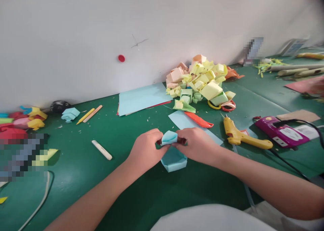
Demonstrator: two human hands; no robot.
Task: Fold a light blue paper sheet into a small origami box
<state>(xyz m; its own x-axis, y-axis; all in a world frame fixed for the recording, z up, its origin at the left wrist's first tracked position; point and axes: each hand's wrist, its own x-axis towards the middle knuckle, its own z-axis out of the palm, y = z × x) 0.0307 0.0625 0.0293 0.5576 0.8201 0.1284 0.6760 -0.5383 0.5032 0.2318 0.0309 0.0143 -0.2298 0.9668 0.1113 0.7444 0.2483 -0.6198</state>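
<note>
A light blue folded paper piece (173,155) is held between both hands over the green table (126,177). My left hand (146,150) pinches its upper left fold with fingers closed. My right hand (196,145) pinches the upper right side, fingers also closed. The paper's curled top edge shows between the thumbs, and its lower boxy part hangs below the hands.
A pile of folded yellow, green and peach papers (199,82) lies by the wall. Blue paper sheets (141,97), an orange knife (199,120), a yellow glue gun (243,136), a purple device (280,131), a white stick (101,149) and pencils (89,114) lie around.
</note>
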